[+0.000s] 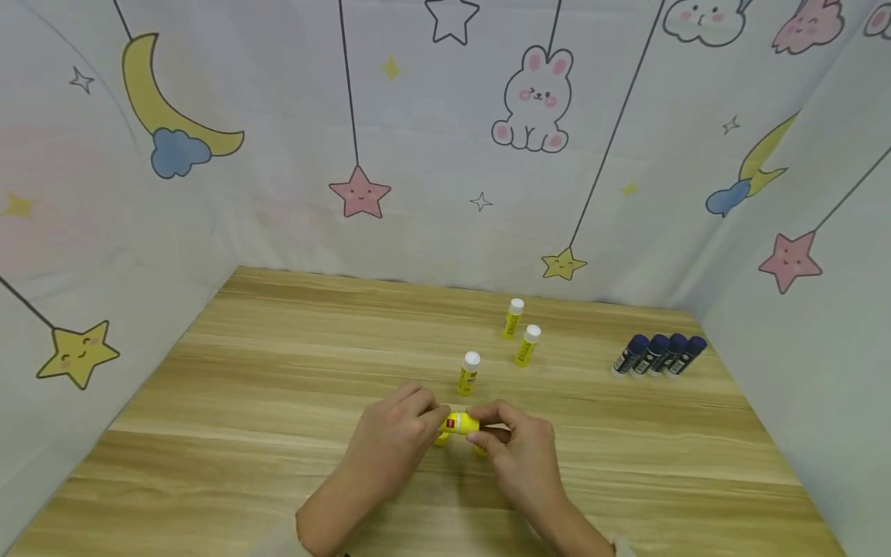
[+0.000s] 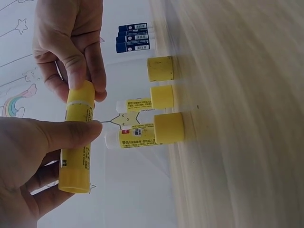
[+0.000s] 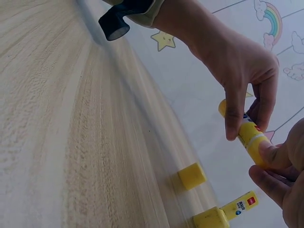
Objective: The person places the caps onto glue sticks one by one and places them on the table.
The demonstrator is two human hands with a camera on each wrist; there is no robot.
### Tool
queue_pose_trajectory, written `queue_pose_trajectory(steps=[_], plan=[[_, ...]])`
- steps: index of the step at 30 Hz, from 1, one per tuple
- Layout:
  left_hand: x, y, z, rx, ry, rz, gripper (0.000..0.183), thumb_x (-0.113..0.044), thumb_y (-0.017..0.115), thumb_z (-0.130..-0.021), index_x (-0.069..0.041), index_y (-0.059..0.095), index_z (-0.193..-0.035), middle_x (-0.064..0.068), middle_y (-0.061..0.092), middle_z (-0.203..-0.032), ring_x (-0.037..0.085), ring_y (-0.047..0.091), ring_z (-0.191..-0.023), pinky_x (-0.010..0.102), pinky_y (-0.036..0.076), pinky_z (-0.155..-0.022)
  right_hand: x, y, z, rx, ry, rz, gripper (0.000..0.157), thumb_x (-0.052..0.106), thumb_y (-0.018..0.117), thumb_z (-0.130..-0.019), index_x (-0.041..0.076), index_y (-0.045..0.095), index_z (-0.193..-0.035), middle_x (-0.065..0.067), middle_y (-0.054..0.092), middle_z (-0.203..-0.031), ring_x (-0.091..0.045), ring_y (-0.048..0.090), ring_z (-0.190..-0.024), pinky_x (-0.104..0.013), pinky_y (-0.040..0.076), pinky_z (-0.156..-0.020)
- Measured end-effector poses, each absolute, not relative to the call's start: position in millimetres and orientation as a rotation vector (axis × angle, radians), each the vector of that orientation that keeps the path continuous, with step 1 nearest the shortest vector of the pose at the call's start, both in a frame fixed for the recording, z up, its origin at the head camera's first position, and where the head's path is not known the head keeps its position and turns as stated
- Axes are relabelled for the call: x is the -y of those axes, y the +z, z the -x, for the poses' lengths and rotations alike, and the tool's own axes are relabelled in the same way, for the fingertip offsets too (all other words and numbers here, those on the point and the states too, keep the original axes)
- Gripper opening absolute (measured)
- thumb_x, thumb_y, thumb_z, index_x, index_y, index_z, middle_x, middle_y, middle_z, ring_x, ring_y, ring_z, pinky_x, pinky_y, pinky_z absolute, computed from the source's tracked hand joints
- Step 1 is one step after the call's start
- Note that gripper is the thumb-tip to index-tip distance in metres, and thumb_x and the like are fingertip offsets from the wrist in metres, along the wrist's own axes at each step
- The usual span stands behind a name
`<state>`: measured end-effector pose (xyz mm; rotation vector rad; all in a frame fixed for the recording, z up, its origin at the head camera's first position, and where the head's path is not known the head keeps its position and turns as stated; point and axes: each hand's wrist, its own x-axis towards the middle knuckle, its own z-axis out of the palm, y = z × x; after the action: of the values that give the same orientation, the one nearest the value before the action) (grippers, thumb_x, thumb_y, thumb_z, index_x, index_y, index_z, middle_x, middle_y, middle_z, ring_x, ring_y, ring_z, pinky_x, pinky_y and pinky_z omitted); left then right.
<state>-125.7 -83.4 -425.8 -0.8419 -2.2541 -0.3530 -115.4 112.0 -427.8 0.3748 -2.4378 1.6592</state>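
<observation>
My left hand (image 1: 395, 433) grips a yellow glue stick (image 2: 76, 147) around its body. My right hand (image 1: 520, 449) pinches the yellow cap (image 2: 83, 92) at the other end between thumb and fingers. A pale ring shows where cap and body meet. In the head view the stick lies nearly level between both hands, above the table. Several short yellow cylinders, which look like caps, stand below the hands; in the right wrist view one cylinder (image 3: 192, 175) stands apart from another cylinder (image 3: 211, 219).
Beyond the hands, three yellow white-topped glue sticks stand upright: a near one (image 1: 469, 375), a middle one (image 1: 527, 346) and a far one (image 1: 512, 319). Several dark blue-capped sticks (image 1: 657, 356) stand in a row at the right. Patterned cloth (image 1: 445, 232) encloses the wooden table (image 1: 278, 348).
</observation>
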Motion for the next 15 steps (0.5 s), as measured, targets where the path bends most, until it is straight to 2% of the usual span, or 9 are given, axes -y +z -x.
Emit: queue_pose_trajectory(steps=[15], plan=[[81.8,-426.8,130.0,2.228,-0.356,0.902,0.02,0.0,0.09,-0.071,-0.01,0.081,-0.087,-0.002,0.068,-0.081,0.01,0.06,-0.076,0.017,0.054,-0.061,-111.4,-429.0,115.8,2.46,1.567,-0.324,0.022,-0.008,0.084,-0.074,0.007,0.076,-0.089,-0.001,0.077,-0.095,-0.012,0.074,-0.087,-0.022,0.06,-0.071]])
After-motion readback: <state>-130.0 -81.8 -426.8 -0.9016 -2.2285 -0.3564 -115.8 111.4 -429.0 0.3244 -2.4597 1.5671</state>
